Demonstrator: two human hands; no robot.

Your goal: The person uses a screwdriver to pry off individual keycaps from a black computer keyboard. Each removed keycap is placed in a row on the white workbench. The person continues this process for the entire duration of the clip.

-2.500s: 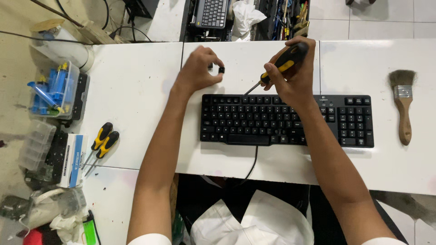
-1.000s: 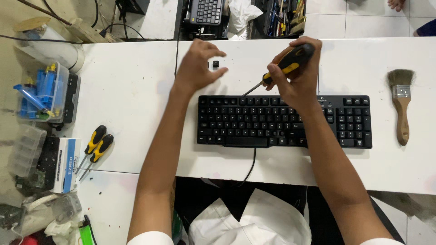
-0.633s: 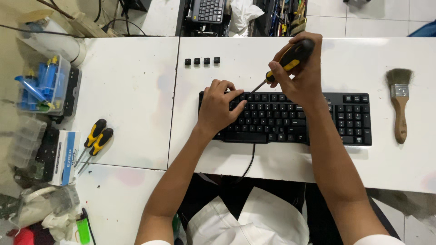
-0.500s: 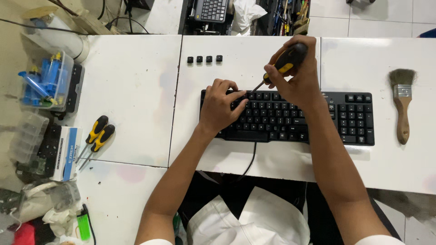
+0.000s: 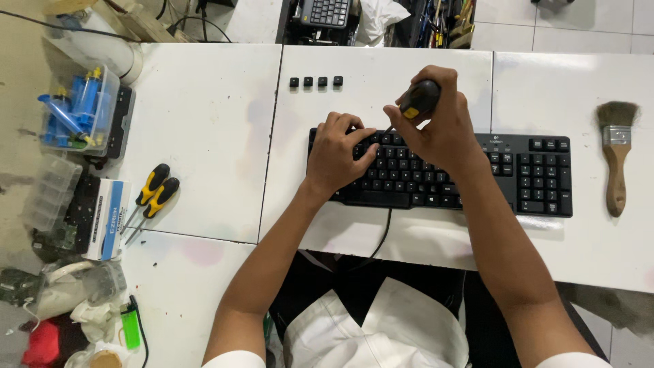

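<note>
My right hand is closed in a firm grip around the black and yellow handle of the screwdriver, and its thin blade goes down to the far left rows of the black keyboard, which lies flat in the middle of the white table. My left hand rests on the left part of the keys with fingers bent and pressing down; it holds nothing, it only keeps the board from sliding. I judge the keyboard to be light and stiff, a plastic body that can slip easily on this smooth top, so it is best held flat from above or at its long edges. The keycaps seem small and a little fragile; each should be taken at its sides between two fingertips. Four black keycaps already sit in a neat row on the far side of the table, just beyond the keyboard. The keyboard cable hangs over the near edge. To the right lies a paintbrush with wooden handle, well apart. On the left lie two more screwdrivers, a clear box of blue parts and a small carton. The floor beyond is tiled and there is clutter at the far edge.
</note>
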